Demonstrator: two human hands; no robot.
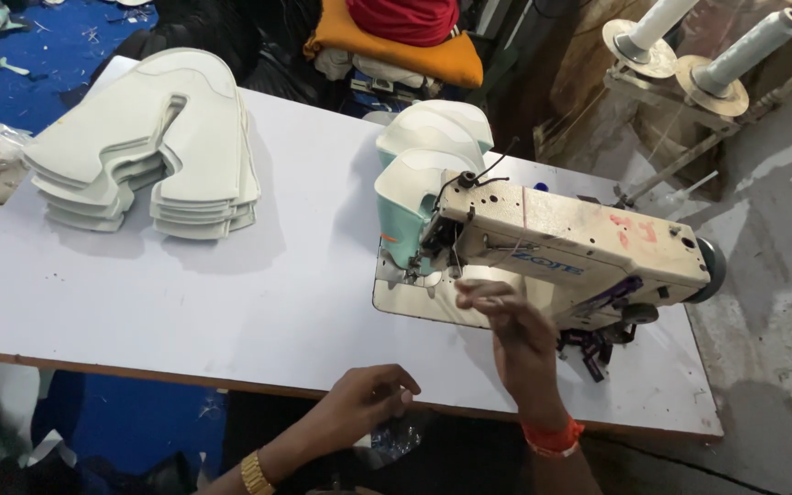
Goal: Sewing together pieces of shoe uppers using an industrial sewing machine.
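at the near edge of the white rectangular surface point(231, 302), the left hand point(368, 396) is curled loosely, its fingers bent inward over a small crinkled piece of clear plastic point(394, 438) that sits just below the edge; whether it actually grips the plastic cannot be told. a gold-coloured wristband point(253, 475) circles that wrist. the right hand point(511, 328) is raised in front of the cream-coloured industrial sewing machine point(570, 243), fingers spread and slightly blurred, holding nothing that can be seen, with its fingertips near the machine's metal base plate point(410, 298) but apart from it. an orange band point(552, 437) sits on the right wrist. under the machine's head, by the needle, stands a curved shoe-upper piece in white with a mint-green side point(405, 197), and a second like piece point(437, 126) rests just behind it. well apart, at the far left of the surface, lies a stack of pale grey cut shoe-upper panels point(153, 151). beyond the machine, two cones of white thread point(735, 55) stand on a stand, and folded orange and red cloth point(405, 37) lies past the far edge.
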